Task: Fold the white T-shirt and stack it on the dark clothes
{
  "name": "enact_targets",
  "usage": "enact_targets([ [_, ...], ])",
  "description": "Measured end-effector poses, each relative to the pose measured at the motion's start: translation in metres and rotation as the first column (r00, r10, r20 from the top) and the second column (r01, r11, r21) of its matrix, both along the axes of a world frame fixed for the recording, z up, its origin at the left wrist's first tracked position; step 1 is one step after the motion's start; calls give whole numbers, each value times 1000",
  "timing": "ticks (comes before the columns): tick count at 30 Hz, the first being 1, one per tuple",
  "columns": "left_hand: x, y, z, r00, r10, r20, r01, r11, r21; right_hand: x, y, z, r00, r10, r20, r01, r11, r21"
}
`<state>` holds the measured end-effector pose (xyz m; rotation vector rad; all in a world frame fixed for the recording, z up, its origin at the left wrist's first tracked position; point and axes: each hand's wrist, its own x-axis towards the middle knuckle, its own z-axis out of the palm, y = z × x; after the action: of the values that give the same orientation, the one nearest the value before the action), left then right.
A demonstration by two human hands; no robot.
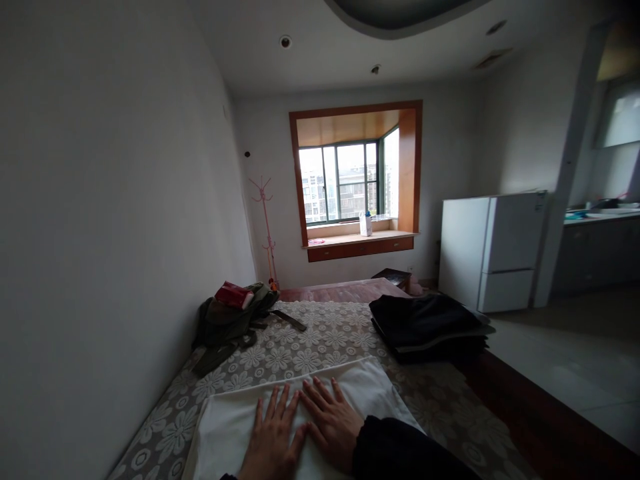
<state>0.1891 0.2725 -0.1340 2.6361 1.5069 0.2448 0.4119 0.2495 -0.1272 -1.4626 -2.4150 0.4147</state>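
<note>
A white cloth (220, 427) lies flat on the floral-patterned cover at the bottom of the view. My left hand (274, 437) rests palm down on it with the fingers spread. Just to its right, my right hand (333, 423) also lies flat on the cloth, fingers apart, its dark sleeve reaching to the lower right. The two hands are close together near the thumbs and fingertips. Neither holds anything. The cloth's near edge is outside the view.
Beyond the cloth, a dark green bag (230, 320) with a red packet (233, 295) on it sits left on the floral cover (320, 333). Folded dark clothes (430, 327) lie at the right. A wall (125, 200) borders the left side; a fridge (507, 250) stands far right.
</note>
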Motion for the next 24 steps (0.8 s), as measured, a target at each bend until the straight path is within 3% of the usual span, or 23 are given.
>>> enact_targets([
  [6,-1,4,-9,1000,-20,-7,20,999,30,0,1,3,1000,13,24,-12,999,-43],
  [13,-3,10,-19,1000,-16,-13,17,997,78,0,0,0,1000,2,17,-2,1000,-3],
  [24,2,-1,2,1000,-2,-23,2,1000,-11,2,3,0,1000,25,6,-25,999,-35],
])
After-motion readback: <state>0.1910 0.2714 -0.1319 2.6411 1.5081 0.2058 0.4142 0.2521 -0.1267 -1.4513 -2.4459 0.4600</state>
